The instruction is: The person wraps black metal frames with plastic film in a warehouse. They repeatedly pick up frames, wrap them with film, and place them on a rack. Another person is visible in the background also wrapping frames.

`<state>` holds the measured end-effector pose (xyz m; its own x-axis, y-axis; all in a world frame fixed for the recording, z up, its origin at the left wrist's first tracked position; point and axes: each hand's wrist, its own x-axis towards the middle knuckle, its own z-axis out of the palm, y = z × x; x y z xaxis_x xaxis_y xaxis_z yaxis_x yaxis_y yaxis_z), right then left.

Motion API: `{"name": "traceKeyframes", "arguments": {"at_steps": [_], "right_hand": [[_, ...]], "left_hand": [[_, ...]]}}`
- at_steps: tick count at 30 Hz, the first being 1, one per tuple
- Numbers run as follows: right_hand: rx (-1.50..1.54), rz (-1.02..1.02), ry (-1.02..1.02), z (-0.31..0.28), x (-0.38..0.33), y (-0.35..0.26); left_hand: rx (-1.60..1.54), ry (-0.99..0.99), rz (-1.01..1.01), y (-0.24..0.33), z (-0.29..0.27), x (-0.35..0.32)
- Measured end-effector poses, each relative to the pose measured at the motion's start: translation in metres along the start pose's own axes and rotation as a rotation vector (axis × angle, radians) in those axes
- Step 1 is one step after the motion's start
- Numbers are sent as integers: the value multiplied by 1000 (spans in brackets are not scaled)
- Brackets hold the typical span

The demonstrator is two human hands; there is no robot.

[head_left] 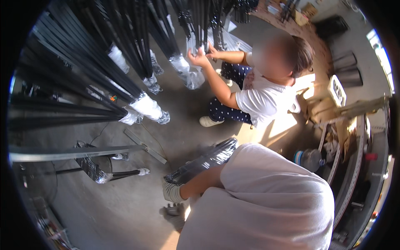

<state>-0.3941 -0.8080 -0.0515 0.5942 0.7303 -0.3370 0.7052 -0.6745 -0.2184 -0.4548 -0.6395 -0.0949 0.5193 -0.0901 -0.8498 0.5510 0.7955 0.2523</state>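
Observation:
My right hand (173, 192), in a pale ribbed glove, is at the lower-left end of a black bundle in shiny film (204, 161); I cannot tell whether it touches or grips it. My left hand (173, 215), in a darker grey glove, is just below, its short-looking fingers apart and nothing seen in them. Part of it is in shadow. Under both hands is the grey floor (116, 208). Loose pale cloth (266, 204) covers my upper arms and body.
Black bundled strips, ends wrapped in clear film (146, 106), fan across the upper left. A person (262, 98) faces them, both hands raised at one bundle. A metal bar (79, 154) crosses on the left, by a film-wrapped frame (93, 166). A plastic bottle (310, 159) and metal rack (354, 166) stand right.

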Motion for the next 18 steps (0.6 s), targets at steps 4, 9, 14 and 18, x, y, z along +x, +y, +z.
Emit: {"name": "traceKeyframes", "arguments": {"at_steps": [4, 9, 14, 18], "right_hand": [[296, 192, 139, -13, 7, 21], [348, 651, 576, 9, -48, 81], [1199, 559, 476, 4, -95, 126], [1425, 872, 648, 9, -155, 203]], "left_hand": [[375, -147, 138, -35, 68, -18], [585, -437, 333, -56, 170, -16], [744, -314, 407, -71, 210, 35], [787, -110, 145, -102, 193, 80]]}}
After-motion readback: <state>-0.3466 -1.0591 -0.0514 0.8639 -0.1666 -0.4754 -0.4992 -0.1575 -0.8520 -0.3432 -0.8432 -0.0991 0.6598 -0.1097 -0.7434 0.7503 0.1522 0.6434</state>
